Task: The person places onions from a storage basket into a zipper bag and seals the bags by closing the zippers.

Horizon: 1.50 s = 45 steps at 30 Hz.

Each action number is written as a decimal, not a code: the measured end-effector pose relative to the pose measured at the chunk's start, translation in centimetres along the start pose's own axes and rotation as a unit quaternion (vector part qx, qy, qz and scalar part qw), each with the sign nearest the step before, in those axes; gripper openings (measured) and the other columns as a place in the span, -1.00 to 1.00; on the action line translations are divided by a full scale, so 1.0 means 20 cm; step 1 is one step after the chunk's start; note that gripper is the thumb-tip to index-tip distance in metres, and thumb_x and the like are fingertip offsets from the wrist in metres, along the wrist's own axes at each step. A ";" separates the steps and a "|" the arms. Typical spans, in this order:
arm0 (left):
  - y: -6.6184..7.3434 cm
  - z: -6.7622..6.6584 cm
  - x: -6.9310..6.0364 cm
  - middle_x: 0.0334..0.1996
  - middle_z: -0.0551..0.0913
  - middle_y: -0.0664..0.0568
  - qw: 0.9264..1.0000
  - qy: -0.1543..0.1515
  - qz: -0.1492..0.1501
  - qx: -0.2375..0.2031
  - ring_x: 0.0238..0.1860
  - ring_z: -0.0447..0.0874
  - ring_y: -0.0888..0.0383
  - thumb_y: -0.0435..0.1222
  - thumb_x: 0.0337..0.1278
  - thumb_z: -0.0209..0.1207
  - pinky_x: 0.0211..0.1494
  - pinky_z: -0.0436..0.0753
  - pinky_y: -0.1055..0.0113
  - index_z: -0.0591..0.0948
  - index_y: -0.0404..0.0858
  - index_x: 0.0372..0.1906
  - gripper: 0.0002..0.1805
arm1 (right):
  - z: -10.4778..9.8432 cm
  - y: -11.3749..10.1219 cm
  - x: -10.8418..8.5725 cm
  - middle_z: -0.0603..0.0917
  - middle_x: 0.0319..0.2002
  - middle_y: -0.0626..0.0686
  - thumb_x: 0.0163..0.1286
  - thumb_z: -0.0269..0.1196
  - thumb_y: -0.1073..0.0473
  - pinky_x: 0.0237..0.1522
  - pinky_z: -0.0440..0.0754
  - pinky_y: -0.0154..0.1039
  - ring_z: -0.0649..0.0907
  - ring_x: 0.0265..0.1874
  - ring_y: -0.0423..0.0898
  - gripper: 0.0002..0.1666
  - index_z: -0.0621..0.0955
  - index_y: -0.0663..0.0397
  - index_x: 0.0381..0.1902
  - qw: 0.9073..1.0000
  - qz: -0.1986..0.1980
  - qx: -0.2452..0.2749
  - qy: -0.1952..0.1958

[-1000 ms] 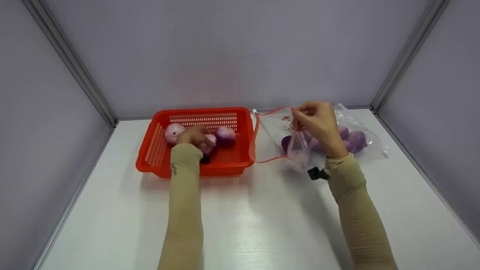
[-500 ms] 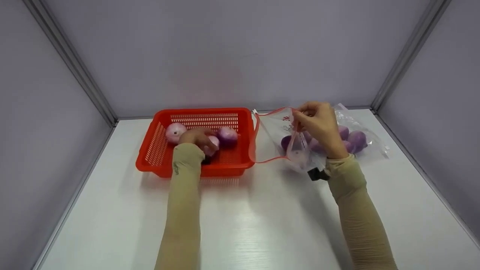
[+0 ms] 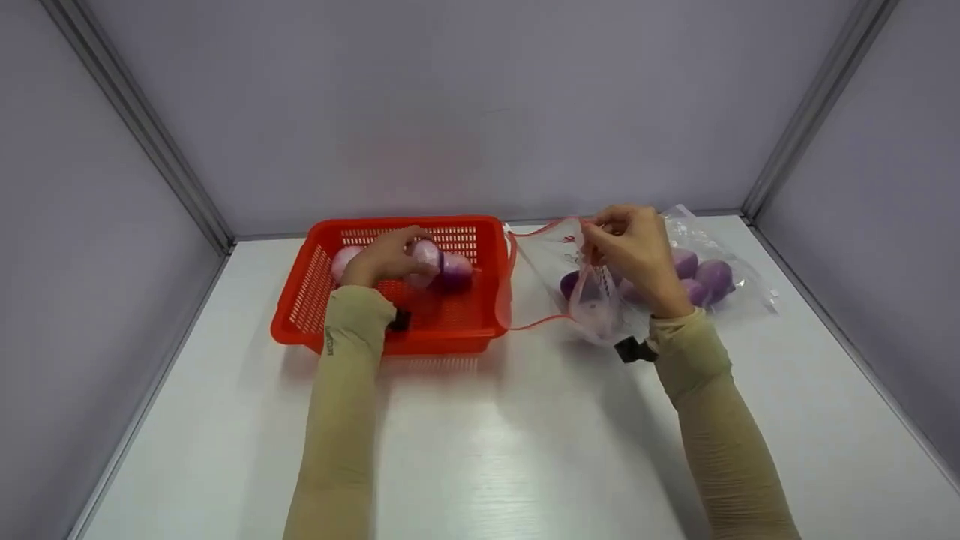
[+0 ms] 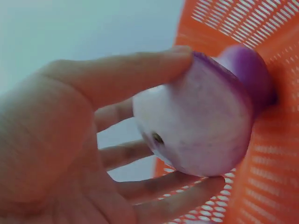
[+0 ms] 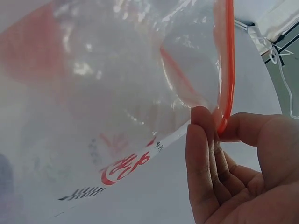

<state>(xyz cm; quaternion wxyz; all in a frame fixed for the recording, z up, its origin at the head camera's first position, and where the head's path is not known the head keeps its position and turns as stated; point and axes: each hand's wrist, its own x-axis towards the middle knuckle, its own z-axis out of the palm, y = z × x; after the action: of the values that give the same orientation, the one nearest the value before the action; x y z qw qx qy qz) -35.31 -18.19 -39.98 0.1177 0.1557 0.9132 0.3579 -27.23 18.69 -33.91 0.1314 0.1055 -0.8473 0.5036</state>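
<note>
My left hand (image 3: pixel 386 257) grips a pale purple onion (image 3: pixel 425 257) above the red basket (image 3: pixel 300 300). In the left wrist view, the thumb and fingers of the left hand (image 4: pixel 93 135) curl round the onion (image 4: pixel 201 116). A second onion (image 3: pixel 457 271) lies right beside it, and another (image 3: pixel 344 261) is partly behind the hand. With thumb and fingers, my right hand (image 3: pixel 634 251) pinches the red-edged rim of a clear bag (image 3: pixel 540 259), whose mouth gapes towards the basket. The right wrist view shows the right hand (image 5: pixel 233 163) on the bag's red strip (image 5: pixel 227 70). A pale round thing (image 3: pixel 595 315) is inside the bag.
Behind and right of my right hand lies another clear bag (image 3: pixel 739 281) with several purple onions (image 3: pixel 714 280). The white table (image 3: pixel 480 435) is bounded by grey walls at the back and both sides.
My left hand has raised the onion from low in the basket, moving slightly up the view. The right hand keeps its pinch on the bag, whose rim has shifted slightly.
</note>
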 end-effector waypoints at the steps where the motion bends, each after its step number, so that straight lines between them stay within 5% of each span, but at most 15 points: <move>1: 0.02 -0.01 -0.02 0.38 0.49 -0.16 1.000 0.012 0.010 -0.017 0.35 0.44 -0.15 -0.18 0.23 0.37 0.43 0.48 -0.12 0.44 -0.15 0.46 -0.30 | 0.00 0.00 0.00 0.75 -0.56 0.01 0.46 0.35 0.13 -0.52 0.70 -0.36 0.69 -0.64 -0.23 -0.69 0.73 0.36 -0.26 1.000 0.000 0.001 0.000; 10: 0.22 -0.02 -0.20 0.42 0.42 0.19 0.982 0.053 0.091 -0.155 0.42 0.40 0.01 0.06 0.01 0.54 0.38 0.55 -0.11 0.45 0.30 0.40 -0.19 | -0.03 0.00 -0.03 0.74 -0.57 0.00 0.46 0.36 0.13 -0.51 0.71 -0.35 0.69 -0.64 -0.21 -0.67 0.73 0.38 -0.25 1.000 0.002 0.011 0.005; 18: 0.23 0.01 -0.30 0.41 0.46 0.14 0.970 0.069 0.135 -0.190 0.40 0.47 0.02 0.08 0.01 0.53 0.35 0.58 -0.12 0.44 0.24 0.44 -0.16 | -0.03 0.00 -0.02 0.74 -0.58 -0.01 0.46 0.36 0.15 -0.48 0.74 -0.32 0.71 -0.65 -0.20 -0.69 0.72 0.38 -0.25 1.000 0.004 0.018 0.006; 30: 0.24 0.07 -0.31 0.38 0.46 0.21 0.968 0.063 0.141 -0.197 0.37 0.48 0.02 0.09 -0.02 0.54 0.32 0.63 -0.03 0.47 0.31 0.40 -0.19 | -0.04 0.01 -0.01 0.74 -0.59 -0.01 0.45 0.35 0.17 -0.52 0.72 -0.35 0.69 -0.67 -0.23 -0.71 0.74 0.39 -0.24 1.000 -0.004 0.008 0.007; 40: 0.38 0.24 -0.25 0.35 0.44 0.10 0.943 0.069 0.245 -0.214 0.27 0.61 0.04 -0.03 0.09 0.51 0.28 0.68 0.07 0.45 0.21 0.42 -0.23 | -0.02 0.01 -0.01 0.75 -0.57 0.00 0.45 0.36 0.13 -0.51 0.72 -0.35 0.69 -0.65 -0.22 -0.70 0.74 0.34 -0.26 1.000 0.011 -0.002 0.002; 45: 0.42 0.31 -0.23 0.34 0.47 0.10 0.937 0.067 0.277 -0.204 0.25 0.61 0.09 -0.08 0.11 0.51 0.27 0.69 0.13 0.46 0.16 0.42 -0.24 | -0.01 0.01 -0.01 0.74 -0.58 -0.01 0.46 0.36 0.13 -0.51 0.72 -0.33 0.70 -0.65 -0.20 -0.70 0.74 0.34 -0.26 1.000 0.005 -0.007 0.001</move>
<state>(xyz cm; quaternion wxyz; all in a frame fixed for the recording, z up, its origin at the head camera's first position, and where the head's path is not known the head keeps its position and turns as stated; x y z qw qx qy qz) -27.34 -10.28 -38.17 -0.0185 0.3506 0.7470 0.5645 -27.15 18.99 -34.03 0.1308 0.1000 -0.8511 0.4985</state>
